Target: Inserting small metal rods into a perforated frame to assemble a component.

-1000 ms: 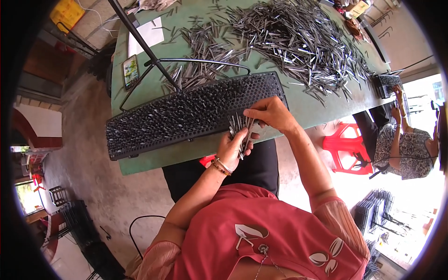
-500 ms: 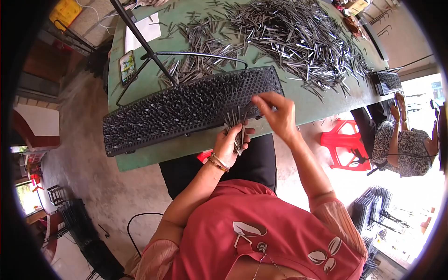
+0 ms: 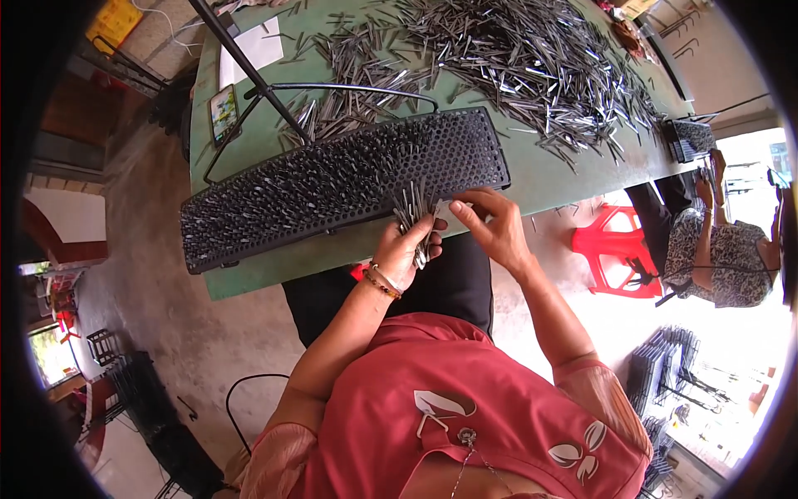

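Note:
My left hand [image 3: 404, 251] is closed around a fanned bundle of thin metal strips [image 3: 413, 208], just in front of the black perforated rack [image 3: 465, 154]. Beside it on the right, my right hand [image 3: 497, 226] has thumb and forefinger pinched together close to the bundle. A pale sliver, apparently one metal strip [image 3: 444, 208], shows at those fingertips, partly hidden. Upright strips [image 3: 291, 183] fill the rack's holes from the left end to past the middle. Bare holes show toward its right end.
A large heap of loose strips [image 3: 540, 75] covers the far right of the green table [image 3: 249, 285]. A black metal frame [image 3: 258, 79] rises behind the rack. A phone [image 3: 224, 114] and white paper [image 3: 249, 54] lie left. Another person [image 3: 723, 258] works beyond a red stool [image 3: 611, 249].
My right hand has come down from above the rack's bare holes to beside the strips in my left hand. The left hand has barely shifted.

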Motion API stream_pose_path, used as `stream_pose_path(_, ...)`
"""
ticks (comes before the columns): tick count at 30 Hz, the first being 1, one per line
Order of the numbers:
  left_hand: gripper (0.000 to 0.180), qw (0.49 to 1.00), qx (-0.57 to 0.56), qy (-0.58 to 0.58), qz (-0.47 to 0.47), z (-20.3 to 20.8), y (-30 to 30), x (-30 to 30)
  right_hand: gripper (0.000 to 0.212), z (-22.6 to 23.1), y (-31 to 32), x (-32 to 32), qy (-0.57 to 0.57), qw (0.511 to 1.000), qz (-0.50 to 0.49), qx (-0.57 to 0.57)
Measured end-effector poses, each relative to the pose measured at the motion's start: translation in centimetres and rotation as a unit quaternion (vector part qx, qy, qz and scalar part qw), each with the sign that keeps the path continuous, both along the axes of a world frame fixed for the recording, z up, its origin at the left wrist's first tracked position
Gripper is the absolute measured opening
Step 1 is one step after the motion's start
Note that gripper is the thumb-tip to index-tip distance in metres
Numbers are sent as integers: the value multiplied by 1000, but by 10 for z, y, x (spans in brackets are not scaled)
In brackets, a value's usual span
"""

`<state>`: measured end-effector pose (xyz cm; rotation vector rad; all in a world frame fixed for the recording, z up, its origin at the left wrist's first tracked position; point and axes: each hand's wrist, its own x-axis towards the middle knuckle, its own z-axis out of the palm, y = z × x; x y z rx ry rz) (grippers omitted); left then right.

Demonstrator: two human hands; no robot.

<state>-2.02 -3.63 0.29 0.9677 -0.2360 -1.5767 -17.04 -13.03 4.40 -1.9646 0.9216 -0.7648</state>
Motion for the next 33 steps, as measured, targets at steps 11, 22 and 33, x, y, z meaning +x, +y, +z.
stream_pose_path(11, 24, 1000, 10, -18, 6, 12, 3, -4, 22, 13, -22, 19, -57, 963, -31, 262)
stream_pose_path(22, 22, 1000, 23, 4, 15, 3, -1, -2, 20, -7, -52, 72, -103, 986, -60, -120)
stream_pose_path(33, 22, 999, 25, 34, 25, 6, -1, 0, 17, -5, -56, 70, -41, 958, 9, -283)
